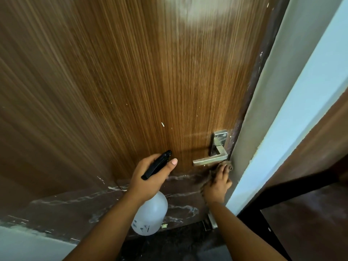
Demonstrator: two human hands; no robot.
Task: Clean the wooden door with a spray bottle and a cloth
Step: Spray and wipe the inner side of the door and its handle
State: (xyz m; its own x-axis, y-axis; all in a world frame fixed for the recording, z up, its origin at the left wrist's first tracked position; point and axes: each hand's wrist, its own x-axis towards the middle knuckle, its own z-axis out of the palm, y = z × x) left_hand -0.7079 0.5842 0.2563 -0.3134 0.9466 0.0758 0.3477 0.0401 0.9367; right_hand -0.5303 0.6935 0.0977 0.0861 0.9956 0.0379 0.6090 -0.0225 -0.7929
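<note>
The wooden door (131, 81) fills most of the view, brown with fine vertical grain and a few white specks. My left hand (150, 178) grips the neck of a white spray bottle (150, 215) with a black trigger head, its nozzle pointing at the door. My right hand (218, 185) holds a brownish cloth (226, 165) against the door's right edge, just under the silver lever handle (209, 160). Most of the cloth is hidden under my fingers.
A pale grey door frame (263, 110) and light blue wall (301, 95) run along the right. Below the door lies a dark marbled floor (75, 208) with white streaks. A dark brown surface (310, 213) stands at the lower right.
</note>
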